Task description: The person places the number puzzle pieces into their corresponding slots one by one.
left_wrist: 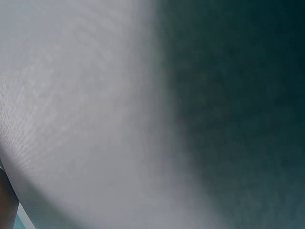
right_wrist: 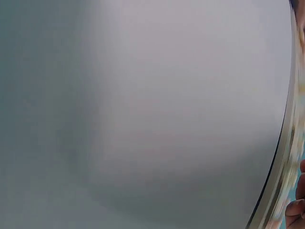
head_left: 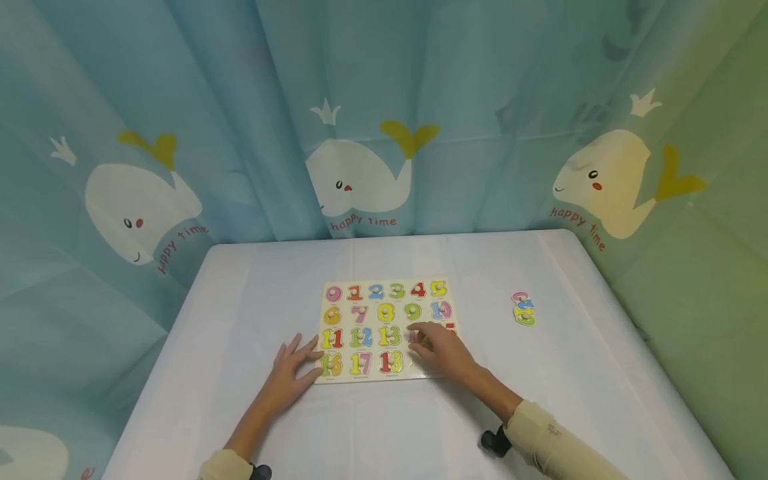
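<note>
A wooden number puzzle board [head_left: 366, 381] lies on the table, with rows of colourful number pieces, such as the 13 [head_left: 389, 336] and the 18 [head_left: 391, 362], in it. My left hand [head_left: 289, 373] rests at the board's left edge with its fingers spread, fingertips beside the 11 and 16. Over the right part of the board, my right hand [head_left: 444, 350] has thumb and forefinger curled at a purple number piece [head_left: 413, 337] just right of the 13, pinching it. The hand covers most of that piece and the lower right of the board.
Several loose number pieces [head_left: 524, 309] lie bunched on the white table [head_left: 384, 433] to the right of the board. A curtain [head_left: 468, 187] with whale prints hangs behind the table's far edge. Both wrist views show mostly blurred tabletop.
</note>
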`<action>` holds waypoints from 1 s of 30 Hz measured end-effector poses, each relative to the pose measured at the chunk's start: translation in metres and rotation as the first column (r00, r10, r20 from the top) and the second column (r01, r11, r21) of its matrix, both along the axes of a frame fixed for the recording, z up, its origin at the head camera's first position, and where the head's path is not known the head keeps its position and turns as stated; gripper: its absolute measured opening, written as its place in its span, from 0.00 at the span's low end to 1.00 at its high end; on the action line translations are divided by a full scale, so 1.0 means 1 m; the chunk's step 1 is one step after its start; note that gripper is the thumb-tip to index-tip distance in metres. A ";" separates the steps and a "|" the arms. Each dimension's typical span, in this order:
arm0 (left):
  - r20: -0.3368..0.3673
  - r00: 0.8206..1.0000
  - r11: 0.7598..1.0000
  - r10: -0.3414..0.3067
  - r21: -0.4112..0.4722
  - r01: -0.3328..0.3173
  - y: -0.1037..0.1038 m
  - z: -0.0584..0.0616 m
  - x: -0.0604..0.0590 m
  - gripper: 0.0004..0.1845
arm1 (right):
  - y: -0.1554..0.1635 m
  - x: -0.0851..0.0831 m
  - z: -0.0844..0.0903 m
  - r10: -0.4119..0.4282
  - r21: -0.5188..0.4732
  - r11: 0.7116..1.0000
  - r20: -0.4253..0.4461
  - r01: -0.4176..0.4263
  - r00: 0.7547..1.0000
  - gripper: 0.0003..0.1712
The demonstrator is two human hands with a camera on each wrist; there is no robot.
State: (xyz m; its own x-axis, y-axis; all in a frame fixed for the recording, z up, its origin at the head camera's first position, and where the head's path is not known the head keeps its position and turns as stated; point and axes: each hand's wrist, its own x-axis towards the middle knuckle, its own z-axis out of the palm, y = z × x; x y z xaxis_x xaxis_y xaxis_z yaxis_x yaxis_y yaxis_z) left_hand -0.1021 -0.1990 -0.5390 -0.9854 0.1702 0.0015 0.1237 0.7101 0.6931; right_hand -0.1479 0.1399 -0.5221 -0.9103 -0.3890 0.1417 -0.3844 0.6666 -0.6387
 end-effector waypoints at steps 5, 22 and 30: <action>0.013 1.000 1.000 0.004 -0.014 -0.004 0.001 0.000 0.000 0.17 | 0.048 -0.013 -0.002 -0.173 -0.004 0.985 0.057 0.174 0.983 0.19; -0.012 1.000 1.000 0.000 -0.009 0.000 -0.002 0.002 0.002 0.18 | 0.168 -0.018 -0.007 -0.496 -0.054 0.868 -0.068 0.493 0.866 0.18; -0.005 1.000 1.000 -0.003 0.005 0.003 0.001 0.002 0.000 0.16 | 0.179 -0.021 -0.012 -0.476 -0.046 0.879 -0.065 0.474 0.877 0.18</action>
